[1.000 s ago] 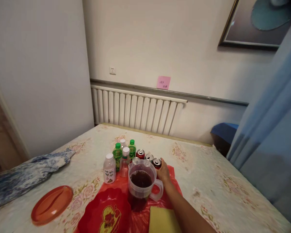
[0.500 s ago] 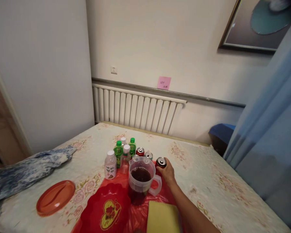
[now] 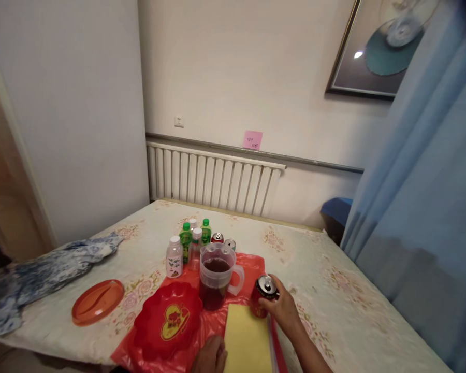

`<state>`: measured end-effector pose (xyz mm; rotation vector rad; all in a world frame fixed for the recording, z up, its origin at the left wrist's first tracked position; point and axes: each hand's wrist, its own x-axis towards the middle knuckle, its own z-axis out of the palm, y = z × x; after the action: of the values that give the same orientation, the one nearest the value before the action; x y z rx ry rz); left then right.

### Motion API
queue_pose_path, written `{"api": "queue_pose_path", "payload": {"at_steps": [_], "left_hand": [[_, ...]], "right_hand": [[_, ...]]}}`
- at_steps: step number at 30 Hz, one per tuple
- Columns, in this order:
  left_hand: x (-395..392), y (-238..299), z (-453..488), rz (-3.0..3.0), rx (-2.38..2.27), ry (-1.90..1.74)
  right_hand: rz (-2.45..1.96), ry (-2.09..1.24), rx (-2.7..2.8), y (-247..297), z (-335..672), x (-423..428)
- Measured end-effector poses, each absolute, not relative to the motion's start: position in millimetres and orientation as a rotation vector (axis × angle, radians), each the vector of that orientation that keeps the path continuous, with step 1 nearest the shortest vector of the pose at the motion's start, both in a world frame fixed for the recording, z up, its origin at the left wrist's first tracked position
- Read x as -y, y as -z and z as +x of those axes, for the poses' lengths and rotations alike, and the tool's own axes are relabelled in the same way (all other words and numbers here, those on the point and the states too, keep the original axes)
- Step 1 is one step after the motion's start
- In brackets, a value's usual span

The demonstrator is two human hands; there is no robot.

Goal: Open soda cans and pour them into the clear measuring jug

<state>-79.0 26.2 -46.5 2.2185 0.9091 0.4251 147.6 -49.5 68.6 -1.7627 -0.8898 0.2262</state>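
My right hand (image 3: 281,306) is wrapped round a dark red drink can (image 3: 259,298) with a black rim and an opened top, beside the far right corner of a yellow notebook (image 3: 247,339). Near the front edge my left hand (image 3: 210,355) rests with its fingers curled together, between the notebook and a red scalloped plate (image 3: 169,321); whether anything is inside it is hidden. A clear plastic pitcher (image 3: 216,277) of dark brown liquid stands left of the can, its handle facing right. All of these are on a red plastic sheet (image 3: 252,264).
Behind the pitcher stand a white-capped bottle (image 3: 174,258), several other bottles, a red can (image 3: 217,238) and another can (image 3: 230,244). An orange lid (image 3: 98,302) lies on the flowered tablecloth at left, near a blue-white cloth (image 3: 50,280). A blue curtain (image 3: 407,207) hangs at right.
My right hand has brought the can nearer to me, from beside the pitcher's handle to the notebook's far corner. My left hand has come into view at the bottom. The view has shifted slightly.
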Motion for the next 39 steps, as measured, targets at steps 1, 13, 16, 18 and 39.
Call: {"api": "queue_pose_path", "payload": {"at_steps": [1,13,16,18,39], "left_hand": [[-22.5,37.8,-79.1,2.170,-0.878,-0.437],[8.9,-22.8,-85.1,1.839,-0.520,-0.564],[14.0,-28.2,-86.5,1.841,-0.498,-0.558],[16.9,-31.1,-86.9,1.841,-0.489,-0.555],[32.3,-32.8,-91.4,1.770,-0.615,-0.576]], "right_hand": [[-1.740,-0.265,0.900,-68.5,141.5,56.4],[-1.610,-0.543,1.111,-82.8,76.4,112.6],[-1.603,-0.601,1.125,-84.4,68.1,121.0],[-1.611,-0.623,1.120,-82.9,64.5,125.1],[-1.644,-0.597,0.927,-66.8,44.6,134.2]]}}
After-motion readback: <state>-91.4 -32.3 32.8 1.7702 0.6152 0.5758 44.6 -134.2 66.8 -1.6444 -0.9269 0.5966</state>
